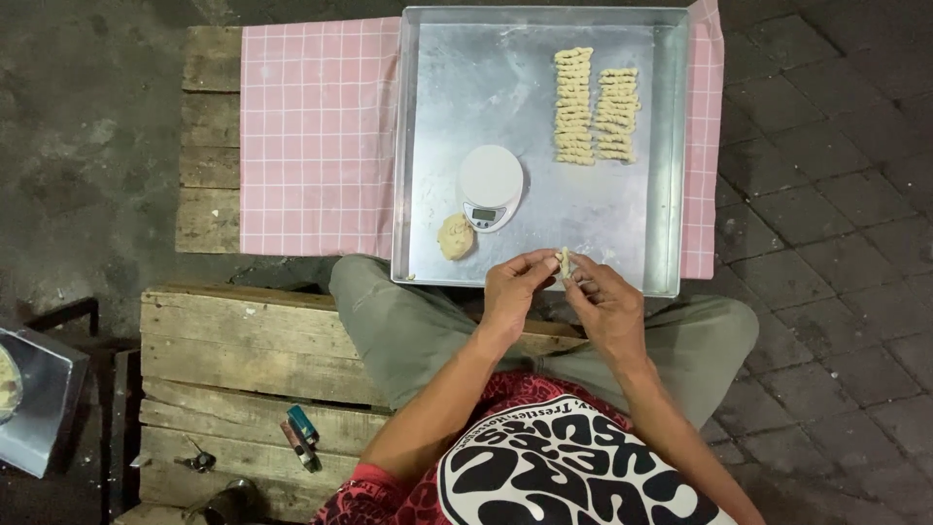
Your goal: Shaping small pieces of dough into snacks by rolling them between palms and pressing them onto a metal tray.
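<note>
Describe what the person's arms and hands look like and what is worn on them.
Both hands are bare: no gloves, rings, watch or bracelets show on the left hand or the right hand. The forearms are uncovered up to the elbows. A short red patterned sleeve shows at the left upper arm; the right sleeve is out of frame. The fingers look dusted with pale dough residue, though that is hard to confirm.

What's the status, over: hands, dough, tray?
Both hands, left hand and right hand, pinch small dough piece over metal tray. Scale and dough lump lie clear.

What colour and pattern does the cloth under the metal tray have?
The cloth is pink with a grid of thin white lines, seen in the head view beside the metal tray.
</note>
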